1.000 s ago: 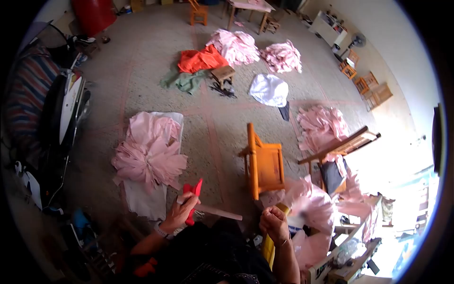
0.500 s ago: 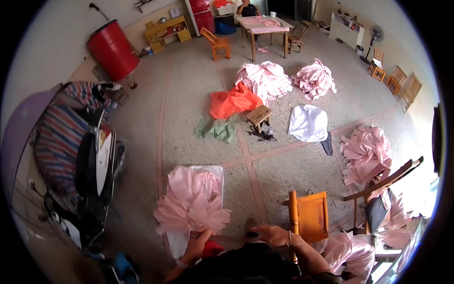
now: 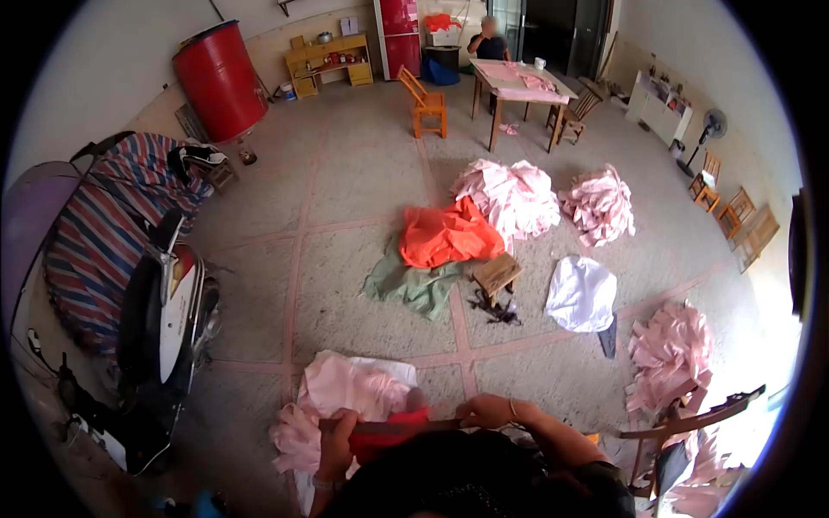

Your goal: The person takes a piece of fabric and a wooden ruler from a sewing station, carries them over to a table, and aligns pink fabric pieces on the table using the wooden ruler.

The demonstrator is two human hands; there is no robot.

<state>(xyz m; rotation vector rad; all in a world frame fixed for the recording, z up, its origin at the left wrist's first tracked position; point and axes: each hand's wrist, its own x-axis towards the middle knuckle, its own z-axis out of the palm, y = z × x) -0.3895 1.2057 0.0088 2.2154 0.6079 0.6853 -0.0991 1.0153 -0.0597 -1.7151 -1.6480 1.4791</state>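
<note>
My left hand (image 3: 338, 445) is closed around the left end of a narrow brown bar (image 3: 389, 426). Its other end is under my right hand (image 3: 485, 411), whose fingers curl over it. Red material (image 3: 376, 442) shows just below the bar; whatever the bar belongs to is hidden by my head and body. Close beyond my left hand, a heap of pale pink cloth pieces (image 3: 345, 388) lies on a white sheet (image 3: 393, 371) on the floor.
Ahead are an orange-red cloth (image 3: 449, 237), a green cloth (image 3: 419, 289), a small wooden stool (image 3: 497, 274), a white cloth (image 3: 583, 293) and pink heaps (image 3: 514, 194). A scooter (image 3: 177, 319) stands left, a wooden chair (image 3: 691, 414) right. A person (image 3: 490, 43) sits behind the far table (image 3: 527, 82).
My view has tilted up, so the room sits lower in the picture. My hands have moved slightly left and the brown bar now shows between them. My right arm now mostly covers the orange chair.
</note>
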